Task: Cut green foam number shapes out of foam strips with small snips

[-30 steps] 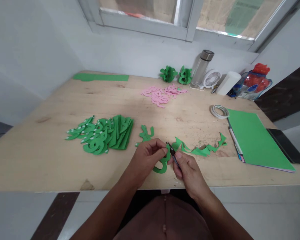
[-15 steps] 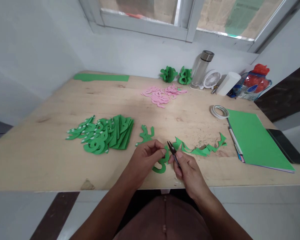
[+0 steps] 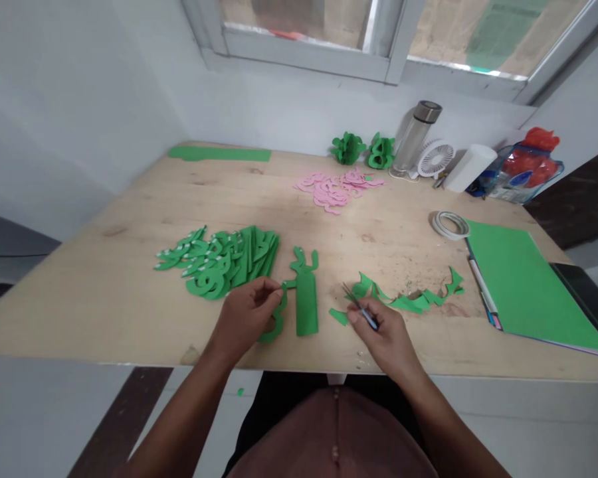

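Note:
My left hand (image 3: 249, 315) pinches a curved green paper cutout (image 3: 275, 326) at the table's front, partly behind my fingers. Small dark-bladed scissors (image 3: 359, 307) are in my right hand (image 3: 386, 335), blades pointing up and left; whether the blades are parted is hard to make out. By my right fingertips is a small green paper scrap (image 3: 337, 316); I cannot tell if they touch it. Between my hands lie a green paper rectangle (image 3: 307, 309) and a curly green cutout (image 3: 305, 260). Left of them spreads a pile of green cutouts (image 3: 219, 260), some with white patches.
Jagged green offcuts (image 3: 413, 302) lie beyond my right hand. Farther back are pink cutouts (image 3: 329, 192), two green paper balls (image 3: 349, 148), a bottle (image 3: 416, 139) and a small fan (image 3: 436, 158). Tape rolls (image 3: 449, 226) and green sheets (image 3: 533, 285) sit at the right.
My left hand has moved left with the cutout, away from the scissors. The green rectangle and a small scrap now show between my hands. The whole view has shifted slightly.

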A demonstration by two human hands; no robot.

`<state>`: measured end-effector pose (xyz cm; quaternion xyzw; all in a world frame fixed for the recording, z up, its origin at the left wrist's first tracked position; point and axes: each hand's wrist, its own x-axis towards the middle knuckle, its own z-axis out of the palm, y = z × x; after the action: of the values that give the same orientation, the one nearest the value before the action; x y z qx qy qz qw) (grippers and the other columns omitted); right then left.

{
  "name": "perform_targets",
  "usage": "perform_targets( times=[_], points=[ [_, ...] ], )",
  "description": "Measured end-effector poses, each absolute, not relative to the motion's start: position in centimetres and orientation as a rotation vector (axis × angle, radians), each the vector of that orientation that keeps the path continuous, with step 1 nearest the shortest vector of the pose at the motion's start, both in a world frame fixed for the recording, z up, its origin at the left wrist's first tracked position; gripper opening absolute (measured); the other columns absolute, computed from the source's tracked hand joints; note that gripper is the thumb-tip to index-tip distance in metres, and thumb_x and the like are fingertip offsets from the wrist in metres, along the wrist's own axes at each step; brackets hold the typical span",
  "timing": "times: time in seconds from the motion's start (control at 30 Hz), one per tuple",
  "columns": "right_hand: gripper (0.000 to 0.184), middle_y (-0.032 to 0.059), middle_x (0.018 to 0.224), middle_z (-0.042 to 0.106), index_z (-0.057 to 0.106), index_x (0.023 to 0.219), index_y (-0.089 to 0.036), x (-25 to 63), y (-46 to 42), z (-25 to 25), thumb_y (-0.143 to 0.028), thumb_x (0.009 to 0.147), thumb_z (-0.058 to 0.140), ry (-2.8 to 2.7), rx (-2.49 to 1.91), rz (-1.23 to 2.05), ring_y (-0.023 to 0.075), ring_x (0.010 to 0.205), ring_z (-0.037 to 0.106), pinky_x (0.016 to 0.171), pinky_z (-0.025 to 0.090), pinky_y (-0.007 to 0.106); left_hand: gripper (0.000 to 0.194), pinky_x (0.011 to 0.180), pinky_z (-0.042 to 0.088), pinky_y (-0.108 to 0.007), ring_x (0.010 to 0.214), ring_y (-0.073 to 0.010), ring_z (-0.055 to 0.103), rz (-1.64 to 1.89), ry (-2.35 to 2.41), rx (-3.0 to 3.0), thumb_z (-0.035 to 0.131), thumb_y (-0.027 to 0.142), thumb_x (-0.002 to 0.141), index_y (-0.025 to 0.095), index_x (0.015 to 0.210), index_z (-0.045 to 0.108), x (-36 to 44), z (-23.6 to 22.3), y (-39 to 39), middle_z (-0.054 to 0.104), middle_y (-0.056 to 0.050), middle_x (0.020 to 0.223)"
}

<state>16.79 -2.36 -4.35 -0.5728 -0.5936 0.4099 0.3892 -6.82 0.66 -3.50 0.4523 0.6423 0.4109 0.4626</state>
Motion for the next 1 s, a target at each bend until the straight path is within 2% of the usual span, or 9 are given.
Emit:
perform_targets(
  times=[0.1,0.17,0.33,0.47,0.57,0.67,0.8,0.87,1.0],
  points=[
    [0.014,0.0036,0.070,0.068,0.073,0.084,-0.022,16.8,-2.0,-4.7,-0.029,0.090,0.062,-1.821,-1.516,0.859,0.0216,0.065,0.060,0.060,0.038,0.030,0.012,0.041,0.033,-0.022,0.046,-0.0120,0.045,0.992,1.593,1.205,0.068,0.030,0.070,0.021,0.064,0.064,-6.6,-3.9,1.2,0.056,0.003,0.054],
    [0.014,0.0060,0.076,0.073,0.074,0.093,-0.022,16.7,-1.7,-4.9,-0.023,0.089,0.061,-1.999,-1.561,0.729,0.0235,0.068,0.064,0.060,0.039,0.030,0.011,0.042,0.034,-0.022,0.046,-0.0126,0.047,0.964,1.619,1.287,0.066,0.029,0.071,0.021,0.064,0.064,-6.5,-4.2,1.7,0.058,0.003,0.054],
    [0.020,0.0099,0.080,0.078,0.074,0.102,-0.022,17.1,-1.1,-4.7,-0.022,0.087,0.060,-2.317,-1.772,0.374,0.0272,0.068,0.070,0.052,0.038,0.029,0.016,0.050,0.041,-0.025,0.053,-0.0169,0.058,0.846,1.743,1.545,0.056,0.030,0.079,0.021,0.069,0.064,-6.3,-4.2,2.9,0.064,0.001,0.058],
    [0.017,0.0086,0.075,0.078,0.073,0.098,-0.022,19.3,-0.9,-4.3,-0.025,0.088,0.059,-2.363,-1.916,0.202,0.0287,0.064,0.072,0.048,0.036,0.028,0.020,0.064,0.049,-0.030,0.066,-0.0205,0.066,0.759,1.877,1.823,0.050,0.027,0.085,0.019,0.083,0.068,-5.6,-4.2,3.7,0.073,-0.004,0.075],
    [0.026,0.0090,0.076,0.078,0.071,0.112,-0.022,21.7,-1.0,-4.3,-0.027,0.089,0.059,-2.278,-2.009,0.128,0.0289,0.063,0.072,0.048,0.037,0.028,0.025,0.069,0.051,-0.034,0.075,-0.0236,0.069,0.751,1.973,2.038,0.049,0.020,0.087,0.016,0.101,0.070,-5.0,-4.6,3.4,0.075,-0.010,0.094],
    [0.024,0.0082,0.069,0.076,0.072,0.102,-0.020,23.5,-1.4,-4.4,-0.033,0.092,0.055,-2.187,-2.011,0.214,0.0277,0.060,0.071,0.050,0.040,0.029,0.026,0.073,0.054,-0.036,0.088,-0.0279,0.070,0.830,2.013,2.267,0.051,0.016,0.088,0.013,0.107,0.068,-4.8,-4.9,1.9,0.073,-0.014,0.104],
    [0.027,0.0035,0.066,0.071,0.070,0.091,-0.020,23.0,-1.9,-4.5,-0.039,0.095,0.050,-2.051,-1.777,0.506,0.0211,0.058,0.066,0.054,0.043,0.027,0.019,0.082,0.055,-0.040,0.092,-0.0281,0.068,0.948,1.850,2.554,0.053,0.017,0.092,0.012,0.100,0.069,-4.8,-4.7,-1.5,0.073,-0.014,0.097],
    [0.028,0.0022,0.063,0.067,0.067,0.082,-0.020,21.8,-2.1,-4.5,-0.039,0.094,0.050,-2.015,-1.701,0.566,0.0190,0.055,0.062,0.053,0.041,0.026,0.017,0.075,0.058,-0.042,0.086,-0.0284,0.068,0.806,1.698,2.691,0.057,0.021,0.090,0.013,0.099,0.069,-4.6,-4.5,-3.0,0.074,-0.013,0.094],
    [0.029,0.0002,0.058,0.060,0.062,0.074,-0.020,19.6,-2.2,-4.3,-0.038,0.094,0.051,-1.985,-1.614,0.640,0.0174,0.052,0.056,0.051,0.036,0.026,0.030,0.072,0.060,-0.046,0.089,-0.0328,0.070,0.524,1.668,2.786,0.068,0.020,0.082,0.011,0.111,0.068,-3.7,-4.7,-4.3,0.075,-0.016,0.106]
  ],
)
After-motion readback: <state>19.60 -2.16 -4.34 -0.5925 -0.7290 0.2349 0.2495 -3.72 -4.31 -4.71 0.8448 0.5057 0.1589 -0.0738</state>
